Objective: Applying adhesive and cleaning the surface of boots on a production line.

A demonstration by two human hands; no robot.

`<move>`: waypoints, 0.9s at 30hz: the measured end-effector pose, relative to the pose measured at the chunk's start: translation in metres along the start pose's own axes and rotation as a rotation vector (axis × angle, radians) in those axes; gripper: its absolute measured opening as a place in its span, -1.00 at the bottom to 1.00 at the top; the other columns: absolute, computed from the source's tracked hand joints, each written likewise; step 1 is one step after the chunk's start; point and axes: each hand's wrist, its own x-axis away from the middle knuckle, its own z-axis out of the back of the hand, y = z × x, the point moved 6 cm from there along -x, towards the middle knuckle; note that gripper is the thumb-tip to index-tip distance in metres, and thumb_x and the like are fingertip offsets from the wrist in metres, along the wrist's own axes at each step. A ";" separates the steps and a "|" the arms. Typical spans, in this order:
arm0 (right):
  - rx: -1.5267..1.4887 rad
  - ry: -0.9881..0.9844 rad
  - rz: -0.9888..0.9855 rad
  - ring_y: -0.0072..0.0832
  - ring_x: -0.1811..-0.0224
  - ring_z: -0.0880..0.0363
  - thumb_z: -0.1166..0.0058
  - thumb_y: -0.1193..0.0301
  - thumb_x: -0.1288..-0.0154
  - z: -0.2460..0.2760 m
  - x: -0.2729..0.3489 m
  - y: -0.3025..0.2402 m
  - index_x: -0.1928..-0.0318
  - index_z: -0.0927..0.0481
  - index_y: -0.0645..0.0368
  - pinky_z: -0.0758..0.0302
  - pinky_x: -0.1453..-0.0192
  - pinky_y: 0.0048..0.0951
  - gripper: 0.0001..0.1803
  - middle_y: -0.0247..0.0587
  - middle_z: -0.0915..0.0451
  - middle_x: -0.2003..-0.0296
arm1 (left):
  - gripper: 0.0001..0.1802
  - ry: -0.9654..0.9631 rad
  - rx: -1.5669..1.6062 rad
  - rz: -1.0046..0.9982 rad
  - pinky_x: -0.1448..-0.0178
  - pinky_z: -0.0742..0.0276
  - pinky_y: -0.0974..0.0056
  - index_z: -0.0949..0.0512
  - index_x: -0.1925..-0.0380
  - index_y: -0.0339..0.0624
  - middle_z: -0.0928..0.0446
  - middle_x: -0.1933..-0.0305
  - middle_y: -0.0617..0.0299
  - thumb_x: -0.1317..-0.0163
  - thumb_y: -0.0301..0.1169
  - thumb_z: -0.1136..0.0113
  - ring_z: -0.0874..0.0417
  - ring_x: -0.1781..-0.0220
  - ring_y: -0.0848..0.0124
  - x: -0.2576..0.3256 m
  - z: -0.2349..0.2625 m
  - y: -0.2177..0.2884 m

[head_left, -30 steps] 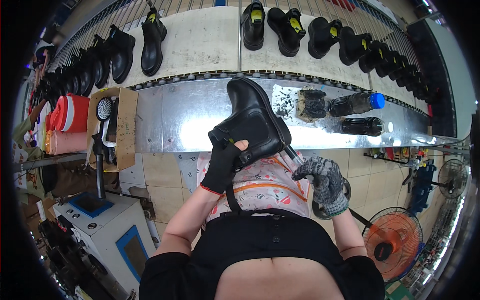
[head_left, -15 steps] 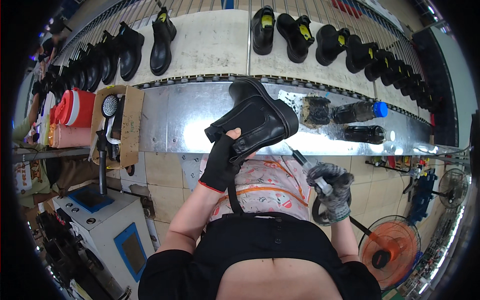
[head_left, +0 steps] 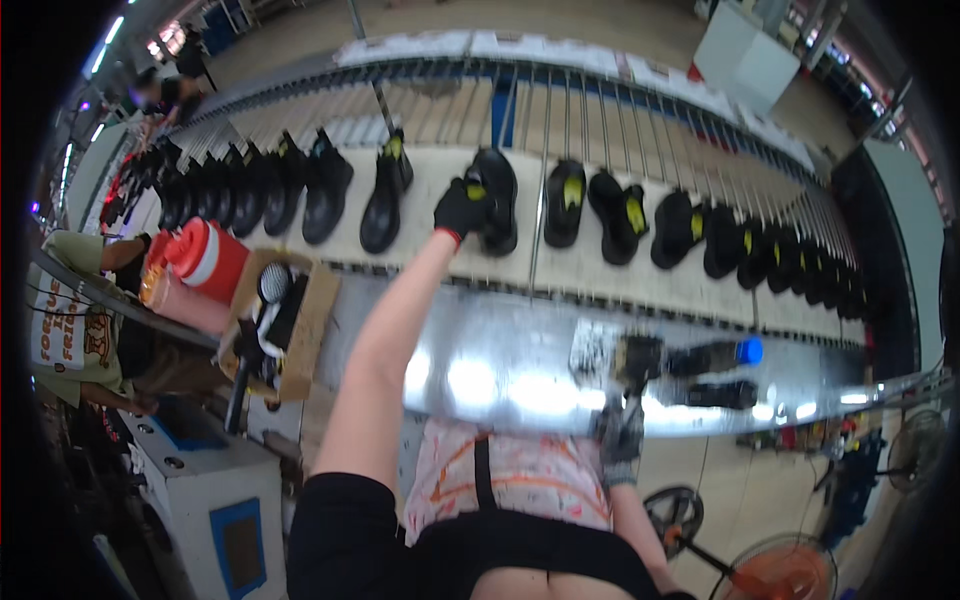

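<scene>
My left hand (head_left: 464, 208), in a black glove with a red cuff, stretches out over the conveyor belt and grips a black ankle boot (head_left: 499, 212) by its upper. The boot stands on the belt, toe toward me, a yellow patch showing inside its opening. Low on the right, my right hand (head_left: 622, 432) in a grey knit glove is at the front edge of the metal ledge (head_left: 490, 350). Its fingers look closed and point at a dark, stained pad (head_left: 637, 360); blur hides what they hold.
More black boots (head_left: 382, 205) line the white belt (head_left: 430, 195) on both sides. Right of the pad lie a blue-capped bottle (head_left: 710, 356) and another dark bottle (head_left: 722, 395). At left are a cardboard box (head_left: 305, 335) with brushes, a red jug (head_left: 210, 255) and a co-worker (head_left: 85, 320).
My left hand has carried the boot from above the ledge out onto the belt and turned it upright. My right hand has moved up to the pad, and the view has tilted outward.
</scene>
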 end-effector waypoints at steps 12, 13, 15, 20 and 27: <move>-0.259 0.045 -0.281 -0.67 0.69 -0.32 0.09 0.50 -0.27 -0.011 0.029 0.042 0.06 -0.32 0.04 -0.27 0.68 -0.61 -0.77 -0.41 -0.42 0.53 | -0.17 0.766 -0.142 0.208 -0.29 -0.22 0.03 -0.31 -0.15 -0.33 -0.33 -0.17 -0.18 0.05 -0.03 -0.29 -0.30 -0.27 -0.03 -0.039 0.065 -0.087; -0.482 0.115 -0.428 -0.67 0.69 -0.32 0.08 0.47 -0.27 -0.011 0.029 0.035 0.06 -0.33 0.05 -0.26 0.69 -0.62 -0.77 -0.41 -0.41 0.53 | -0.18 0.590 -0.158 0.343 -0.24 -0.28 0.00 -0.33 -0.12 -0.30 -0.36 -0.14 -0.16 0.11 -0.06 -0.33 -0.35 -0.22 -0.03 -0.049 0.068 -0.111; -1.575 0.004 -0.744 -0.36 -0.08 -0.39 -0.08 -0.12 -0.14 -0.038 0.054 0.067 -0.13 -0.34 -0.03 -0.29 -0.27 -0.07 -0.35 -0.35 -0.39 -0.12 | -0.23 0.220 -0.082 0.469 -0.09 -0.42 -0.05 -0.35 -0.03 -0.21 -0.45 -0.02 -0.06 0.25 -0.17 -0.38 -0.50 -0.05 -0.04 -0.055 0.060 -0.148; -2.002 0.026 -0.831 -0.45 0.03 -0.44 -0.12 0.00 -0.14 -0.053 0.069 0.140 -0.09 -0.36 -0.07 -0.24 -0.32 -0.07 -0.44 -0.43 -0.47 0.05 | -0.29 0.193 -0.135 0.473 -0.09 -0.44 -0.05 -0.41 0.09 -0.21 -0.48 0.05 -0.06 0.29 -0.13 -0.38 -0.52 -0.02 -0.01 -0.045 0.074 -0.178; -1.674 0.157 -1.256 -0.50 0.12 -0.46 0.23 -0.03 -0.35 -0.035 0.037 0.027 -0.04 -0.42 -0.10 -0.39 -0.15 -0.14 -0.57 -0.46 -0.53 0.20 | -0.21 0.194 0.244 0.376 -0.08 -0.46 0.12 -0.49 0.04 -0.29 -0.56 0.09 -0.13 0.23 0.07 -0.28 -0.57 -0.01 0.03 0.017 0.073 -0.168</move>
